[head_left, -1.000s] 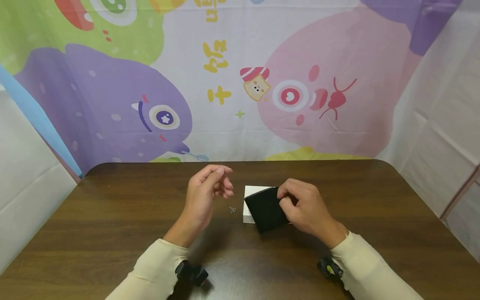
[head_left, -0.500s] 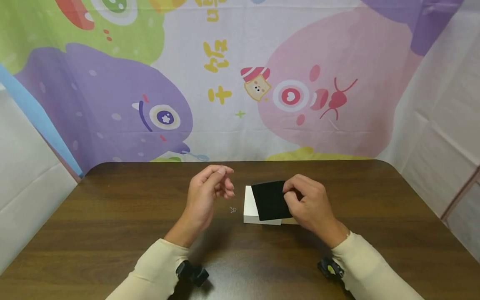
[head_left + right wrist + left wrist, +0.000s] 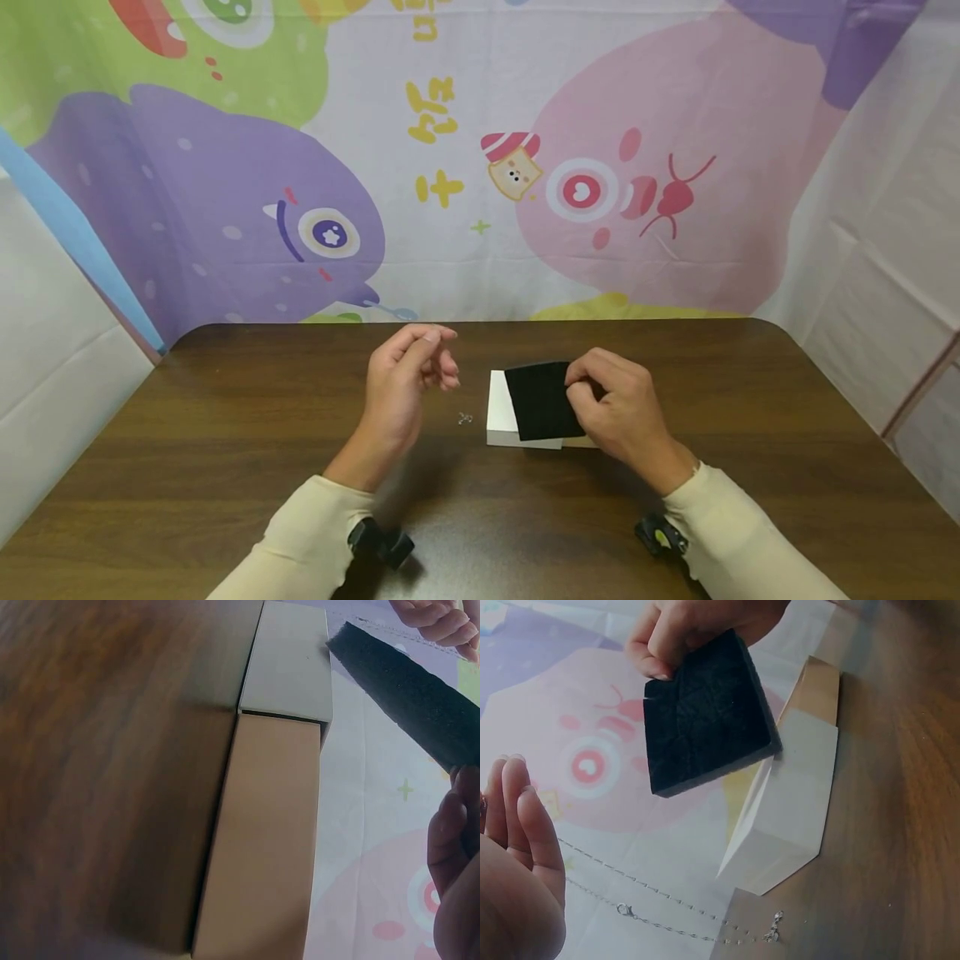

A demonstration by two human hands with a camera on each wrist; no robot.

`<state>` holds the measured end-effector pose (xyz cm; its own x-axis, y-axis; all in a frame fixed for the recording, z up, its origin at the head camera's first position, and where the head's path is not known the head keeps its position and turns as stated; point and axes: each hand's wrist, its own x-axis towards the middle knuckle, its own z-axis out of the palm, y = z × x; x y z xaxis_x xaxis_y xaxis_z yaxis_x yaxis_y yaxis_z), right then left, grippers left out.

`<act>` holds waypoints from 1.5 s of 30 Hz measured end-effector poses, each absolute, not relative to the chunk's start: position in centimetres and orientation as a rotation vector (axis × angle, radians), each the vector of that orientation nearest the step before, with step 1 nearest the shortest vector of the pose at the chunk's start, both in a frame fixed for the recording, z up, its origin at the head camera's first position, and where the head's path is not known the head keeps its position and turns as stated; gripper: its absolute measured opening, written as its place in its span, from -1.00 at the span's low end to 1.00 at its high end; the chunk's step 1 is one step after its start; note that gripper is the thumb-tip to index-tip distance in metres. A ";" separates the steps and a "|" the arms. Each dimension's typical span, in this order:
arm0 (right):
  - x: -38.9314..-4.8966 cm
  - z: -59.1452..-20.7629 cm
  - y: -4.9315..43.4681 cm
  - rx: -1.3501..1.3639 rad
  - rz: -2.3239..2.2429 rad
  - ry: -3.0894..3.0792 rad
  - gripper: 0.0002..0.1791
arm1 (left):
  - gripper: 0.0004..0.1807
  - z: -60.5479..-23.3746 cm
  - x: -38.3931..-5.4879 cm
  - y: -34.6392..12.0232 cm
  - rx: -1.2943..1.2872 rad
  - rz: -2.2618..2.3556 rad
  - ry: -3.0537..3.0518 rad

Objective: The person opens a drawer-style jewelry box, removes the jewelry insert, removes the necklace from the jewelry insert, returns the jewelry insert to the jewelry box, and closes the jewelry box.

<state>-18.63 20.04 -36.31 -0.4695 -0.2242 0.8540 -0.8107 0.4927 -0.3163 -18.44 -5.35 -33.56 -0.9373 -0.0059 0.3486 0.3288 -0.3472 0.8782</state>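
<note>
My left hand (image 3: 401, 375) pinches a thin silver necklace (image 3: 664, 896) between thumb and index finger, the other fingers loosely bent. Its chain hangs down in two strands with a lobster clasp (image 3: 625, 909), and the small silver pendant (image 3: 774, 928) is at the low end, close over the table. In my right hand (image 3: 618, 404) is a square black foam pad (image 3: 543, 402), pinched at one side and tilted. The pad overlaps a white box (image 3: 501, 408) in the head view. Beyond the white part, a tan box part (image 3: 262, 825) adjoins it, mostly hidden under the right hand in the head view.
The boxes stand on a dark wooden table (image 3: 247, 433). A printed cartoon cloth (image 3: 450, 267) hangs behind the table's far edge, with pale cloth (image 3: 885, 250) at the right side. Wrist cameras (image 3: 382, 543) sit on both sleeves.
Over the first half second the right hand turned the black pad level and drew it up and right, uncovering more of the white box. The left hand has shifted slightly left.
</note>
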 end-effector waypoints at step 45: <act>-18.3 -36.3 20.3 0.882 0.994 -2.003 -0.87 | -0.81 -32.3 -18.8 -6.9 -0.521 -2.188 -1.648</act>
<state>-18.32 20.30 -36.34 -0.5053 -0.2537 0.8248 -0.8103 0.4682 -0.3524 -18.78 -6.94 -32.34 -0.8706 -0.0573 0.4886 0.4855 -0.2609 0.8344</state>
